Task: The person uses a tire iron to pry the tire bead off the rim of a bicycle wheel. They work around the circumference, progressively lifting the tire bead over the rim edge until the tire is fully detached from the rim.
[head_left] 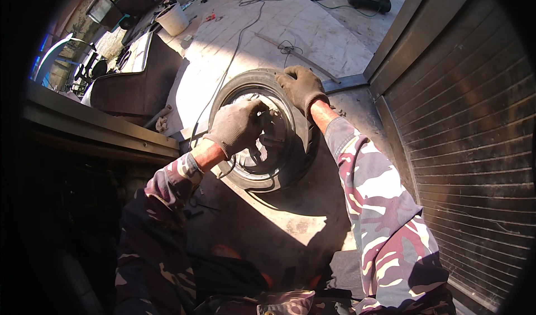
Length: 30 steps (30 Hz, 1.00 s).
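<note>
A car wheel, its black tyre (290, 172) mounted on a silver metal rim (262, 176), is in front of me, partly in shadow. My left hand (237, 126), in a grey-brown work glove, reaches over the rim's face. Its fingers curl near the upper middle of the rim, and what they grip is too dark and small to make out. On the tyre's upper right edge lies my right hand (302, 88), gloved alike, its fingers bent over the rubber. Both forearms wear camouflage sleeves.
A ribbed metal door (463, 142) stands at the right, and a metal frame (100, 122) runs along the left. Beyond lie a metal rod (298, 58), a dark cable (237, 50), a white bucket (172, 19), a brown seat-like piece (137, 80) and a black compressor (369, 0).
</note>
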Each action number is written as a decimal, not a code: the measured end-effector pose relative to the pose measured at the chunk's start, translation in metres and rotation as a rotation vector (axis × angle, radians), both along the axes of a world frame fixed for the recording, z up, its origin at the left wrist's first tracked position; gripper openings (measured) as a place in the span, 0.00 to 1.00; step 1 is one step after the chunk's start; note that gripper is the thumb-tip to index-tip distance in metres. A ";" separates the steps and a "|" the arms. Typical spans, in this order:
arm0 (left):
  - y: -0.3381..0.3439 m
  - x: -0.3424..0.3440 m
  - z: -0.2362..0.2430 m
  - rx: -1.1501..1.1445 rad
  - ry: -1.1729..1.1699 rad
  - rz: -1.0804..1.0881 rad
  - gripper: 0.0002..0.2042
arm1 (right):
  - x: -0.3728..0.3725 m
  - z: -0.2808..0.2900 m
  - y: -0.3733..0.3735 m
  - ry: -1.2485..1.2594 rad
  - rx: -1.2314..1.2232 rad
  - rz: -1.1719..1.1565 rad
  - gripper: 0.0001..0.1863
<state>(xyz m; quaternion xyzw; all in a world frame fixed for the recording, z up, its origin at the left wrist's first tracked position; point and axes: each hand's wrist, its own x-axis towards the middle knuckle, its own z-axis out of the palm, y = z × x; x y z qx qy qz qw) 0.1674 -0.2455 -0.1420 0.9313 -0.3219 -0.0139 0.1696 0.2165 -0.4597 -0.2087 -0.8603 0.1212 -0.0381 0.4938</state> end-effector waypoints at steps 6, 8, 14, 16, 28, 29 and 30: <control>0.010 0.006 0.004 0.097 -0.316 -0.289 0.14 | -0.002 0.001 0.000 0.030 0.027 0.016 0.31; 0.005 0.010 0.007 0.179 -0.295 -0.258 0.13 | -0.002 0.001 0.000 0.017 0.015 0.013 0.31; -0.014 0.033 0.012 -0.237 0.746 0.413 0.23 | -0.002 -0.002 -0.001 0.017 0.027 0.009 0.30; -0.003 0.033 0.011 -0.242 0.903 0.460 0.24 | -0.001 -0.002 -0.001 0.013 0.030 0.014 0.30; 0.010 0.012 0.004 0.051 -0.355 -0.266 0.09 | 0.000 -0.001 -0.001 0.027 0.017 0.014 0.31; 0.005 0.008 0.001 -0.115 -0.163 -0.174 0.08 | 0.000 -0.001 -0.001 0.024 0.018 0.016 0.31; 0.000 0.003 -0.002 -0.203 0.099 -0.006 0.07 | 0.000 -0.001 -0.001 0.026 0.021 0.013 0.31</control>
